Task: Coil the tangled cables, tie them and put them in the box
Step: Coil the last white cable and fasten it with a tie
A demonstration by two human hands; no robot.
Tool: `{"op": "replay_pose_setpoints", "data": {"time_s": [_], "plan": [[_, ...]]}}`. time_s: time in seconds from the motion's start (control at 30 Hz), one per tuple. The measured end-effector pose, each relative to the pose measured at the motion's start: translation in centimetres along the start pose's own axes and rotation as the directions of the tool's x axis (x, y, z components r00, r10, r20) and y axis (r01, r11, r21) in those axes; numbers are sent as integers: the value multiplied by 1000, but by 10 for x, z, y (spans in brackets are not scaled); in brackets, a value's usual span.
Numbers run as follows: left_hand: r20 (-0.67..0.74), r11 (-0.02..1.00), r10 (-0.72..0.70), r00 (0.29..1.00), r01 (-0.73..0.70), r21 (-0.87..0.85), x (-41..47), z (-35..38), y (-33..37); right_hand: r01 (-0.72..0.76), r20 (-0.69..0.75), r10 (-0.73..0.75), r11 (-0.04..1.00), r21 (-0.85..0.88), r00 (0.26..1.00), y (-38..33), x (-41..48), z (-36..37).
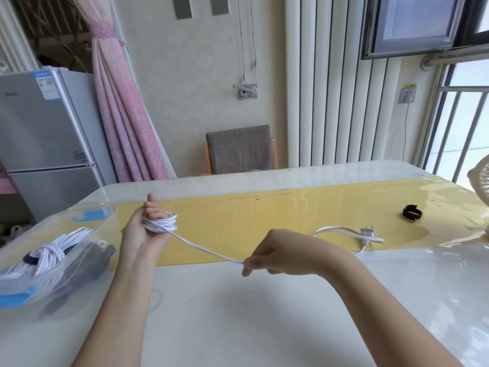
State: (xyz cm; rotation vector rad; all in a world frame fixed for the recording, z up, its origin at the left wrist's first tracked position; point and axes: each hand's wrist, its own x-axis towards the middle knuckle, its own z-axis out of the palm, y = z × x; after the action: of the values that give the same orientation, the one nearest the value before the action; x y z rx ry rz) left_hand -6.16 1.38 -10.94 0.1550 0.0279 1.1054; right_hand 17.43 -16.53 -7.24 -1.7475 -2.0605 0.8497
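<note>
A white cable is wound in several loops around my left hand, which is raised palm up over the table's left side. From the coil the cable runs down and right to my right hand, which pinches it between thumb and fingers. Beyond that hand the cable lies on the yellow mat and ends in a two-pin plug. A black strap ring rests on the mat at the right. The clear plastic box with blue clips stands at the left and holds a tied white cable bundle.
The white table carries a yellow mat across its middle. A white fan sits at the right edge. A grey chair stands behind the table, a silver fridge at the left.
</note>
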Motion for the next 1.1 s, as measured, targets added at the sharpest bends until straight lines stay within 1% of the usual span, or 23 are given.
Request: {"op": "replay_pose_setpoints", "data": {"time_s": [0.03, 0.07, 0.1, 0.17, 0.23, 0.3, 0.37, 0.47, 0.53, 0.57, 0.6, 0.63, 0.67, 0.7, 0.77, 0.8, 0.83, 0.87, 0.93, 1.0, 1.03, 1.1], "plan": [[68, 994, -96, 993, 99, -46, -4, 1, 2, -48, -29, 47, 999, -23, 998, 5, 1, -3], [100, 981, -187, 977, 191, -30, -8, 4, 0, -88, -61, 86, 996, -28, 994, 11, 2, -6], [111, 965, -263, 958, 261, 32, -12, 7, -4, -120, -93, 118, 993, -17, 989, 17, 4, -9], [160, 916, -382, 910, 351, 196, -19, 15, -16, -168, -155, 168, 986, 14, 974, 28, 8, -13], [209, 860, -448, 869, 355, 367, -27, 24, -30, -215, -205, 218, 976, 36, 954, 38, 10, -16], [287, 801, -534, 795, 368, 472, -34, 31, -41, -254, -238, 263, 965, 70, 935, 44, 11, -18], [329, 743, -612, 719, 380, 552, -35, 35, -48, -276, -264, 299, 954, 122, 917, 47, 13, -18], [295, 630, -719, 629, 411, 659, -33, 35, -54, -288, -330, 341, 937, 199, 880, 48, 16, -19], [253, 538, -797, 548, 454, 711, -29, 32, -61, -282, -385, 359, 928, 244, 850, 48, 17, -20], [193, 467, -814, 548, 419, 779, -28, 30, -66, -273, -409, 364, 925, 263, 837, 48, 17, -20], [94, 361, -797, 597, 345, 866, -29, 28, -69, -261, -431, 362, 925, 277, 826, 47, 17, -20], [-14, 226, -756, 654, 281, 933, -31, 26, -71, -247, -451, 358, 926, 287, 818, 46, 17, -20], [-107, 83, -715, 691, 236, 968, -35, 27, -75, -229, -467, 350, 927, 296, 812, 44, 17, -20], [-175, -43, -678, 714, 199, 979, -38, 28, -79, -203, -480, 337, 929, 310, 810, 42, 17, -19], [-265, -246, -631, 729, 135, 960, -39, 28, -86, -116, -490, 305, 918, 379, 816, 37, 17, -17], [-302, -324, -615, 729, 116, 939, -40, 27, -88, -61, -491, 286, 904, 424, 823, 33, 18, -15], [-330, -376, -596, 732, 108, 920, -42, 26, -92, -9, -490, 262, 888, 459, 831, 30, 18, -13], [-339, -394, -573, 746, 112, 912, -41, 25, -94, 38, -491, 233, 876, 481, 839, 26, 19, -11], [-305, -348, -507, 806, 132, 928, -40, 22, -100, 122, -487, 167, 854, 507, 857, 20, 20, -7], [-237, -254, -396, 887, 142, 957, -37, 20, -107, 198, -472, 103, 816, 543, 875, 15, 20, -6], [-202, -195, -348, 916, 140, 971, -34, 19, -110, 224, -462, 79, 796, 563, 883, 14, 19, -6], [-150, -62, -309, 939, 137, 989, -31, 18, -114, 252, -445, 39, 779, 574, 895, 12, 19, -5]]}}
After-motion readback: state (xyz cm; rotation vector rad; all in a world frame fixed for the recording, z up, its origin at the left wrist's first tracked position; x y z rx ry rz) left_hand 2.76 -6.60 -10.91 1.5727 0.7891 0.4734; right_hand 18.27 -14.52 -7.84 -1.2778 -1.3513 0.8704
